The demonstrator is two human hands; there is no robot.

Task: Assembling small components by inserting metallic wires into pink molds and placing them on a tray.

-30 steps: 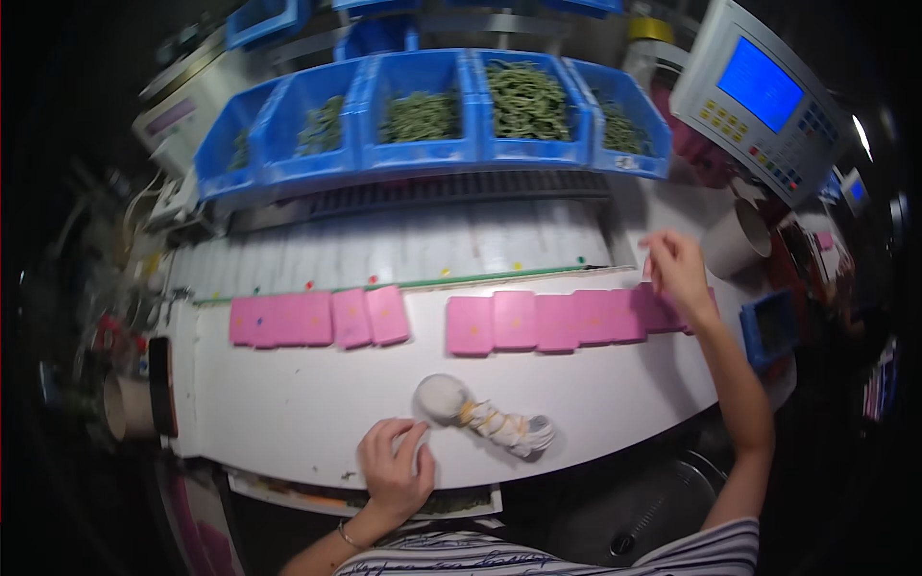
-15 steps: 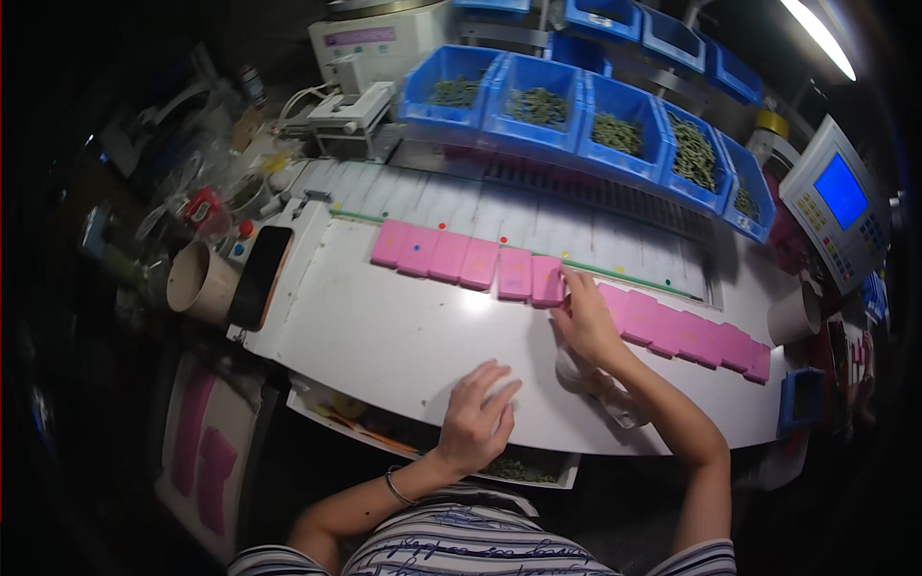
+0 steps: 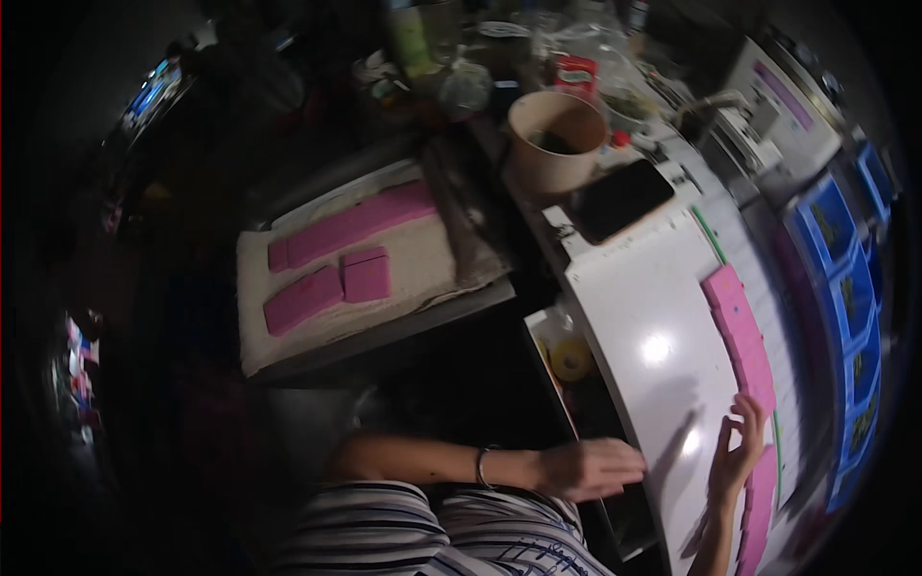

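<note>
- The right hand rests with fingers spread and lightly curled, fingertips touching the near end of a row of pink blocks on the white worktable; it pinches nothing.
- The left hand lies flat, fingers extended and loosely together, at the table's near edge, empty; a thin bracelet circles its wrist.
- The row of pink blocks consists of flat, matte rectangles laid edge to edge in a curved line running away from the right fingertips along the table's far side; more of the same pink continues past the hand toward the lower edge.
- Just beyond the row, on the far side from the hands, a thin green strip edges the table, then blue bins holding greenish parts stand in a line.
- Below the table edge, beside the left hand, a small yellow roll sits in an open tray.
- Well away from the left hand, a side board covered with pale cloth carries more pink slabs: one long strip and two shorter pieces.
- Past the head of the row, a dark phone lies flat, and beyond it stands a tan paper cup.
- Behind the cup, a small red package with a pale label sits among clutter too dim to make out.
</note>
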